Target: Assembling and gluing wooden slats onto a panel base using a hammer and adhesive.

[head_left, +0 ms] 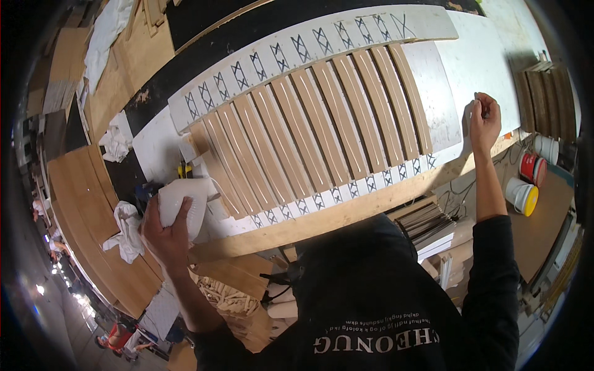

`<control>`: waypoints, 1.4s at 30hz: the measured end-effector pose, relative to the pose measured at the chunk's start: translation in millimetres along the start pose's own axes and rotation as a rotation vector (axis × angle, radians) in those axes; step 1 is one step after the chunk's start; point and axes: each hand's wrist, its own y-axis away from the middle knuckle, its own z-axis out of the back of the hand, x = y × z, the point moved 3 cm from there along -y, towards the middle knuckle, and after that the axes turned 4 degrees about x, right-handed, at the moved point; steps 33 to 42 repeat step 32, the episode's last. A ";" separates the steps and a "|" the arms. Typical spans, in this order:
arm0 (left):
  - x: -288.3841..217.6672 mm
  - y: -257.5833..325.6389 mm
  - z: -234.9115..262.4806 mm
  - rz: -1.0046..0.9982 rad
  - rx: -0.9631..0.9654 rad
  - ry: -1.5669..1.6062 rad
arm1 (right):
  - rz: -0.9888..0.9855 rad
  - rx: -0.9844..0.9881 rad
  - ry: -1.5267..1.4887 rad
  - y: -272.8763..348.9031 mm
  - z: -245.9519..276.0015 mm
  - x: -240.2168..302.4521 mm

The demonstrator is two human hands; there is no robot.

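Observation:
My left hand (pixel 166 232) is wrapped round a white plastic glue bottle (pixel 179 201), tilted at the left end of the workbench. Beside it lies a row of brown wooden slats (pixel 312 123), set side by side with gaps, each with a thin white line of glue along its length. White strips, one along the far ends (pixel 266 60) and one along the near ends (pixel 318 201), carry hand-drawn dark crossed marks. Out to the right, past the slats, my right hand (pixel 486 123) hovers with its fingers pinched together; a small dark thing may be at the fingertips, too small to name.
Stacked dark wooden pieces (pixel 547 102) stand at the bench's right end. White, red and yellow-lidded buckets (pixel 523 196) sit below. Crumpled white cloths (pixel 127 232) and brown boards (pixel 93 229) lie to the left. Wood scraps (pixel 226 297) are under the bench.

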 end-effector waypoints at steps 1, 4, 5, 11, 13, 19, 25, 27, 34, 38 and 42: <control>1.4 -4.7 -0.3 -0.024 -0.008 -0.009 | 0.003 0.003 0.035 1.0 1.1 4.3; -8.6 -23.8 0.4 -0.050 0.030 0.009 | -0.012 0.004 0.072 1.9 2.7 5.5; -8.7 -29.7 -0.7 -0.052 0.032 0.012 | -0.030 0.006 0.072 2.3 2.9 4.0; -2.4 -65.0 -11.3 -0.074 0.028 0.066 | -0.021 -0.014 0.070 4.6 3.2 15.5; -1.3 -74.6 -12.2 -0.082 0.035 0.069 | -0.022 -0.005 0.081 2.5 1.5 13.3; 6.7 -68.4 30.0 0.132 -0.127 0.189 | 0.012 -0.019 -0.028 0.5 5.6 9.2; 20.9 -32.2 115.2 -0.153 0.099 1.396 | -0.021 -0.041 -0.047 2.9 2.5 14.1; 59.3 -1.5 88.7 0.051 -0.057 1.707 | -0.029 -0.063 -0.115 6.9 5.4 16.0; 111.2 41.4 39.5 0.214 -0.176 1.996 | -0.074 -0.334 -0.292 14.4 23.3 -4.4; 111.2 41.4 39.5 0.214 -0.176 1.996 | -0.074 -0.334 -0.292 14.4 23.3 -4.4; 111.2 41.4 39.5 0.214 -0.176 1.996 | -0.074 -0.334 -0.292 14.4 23.3 -4.4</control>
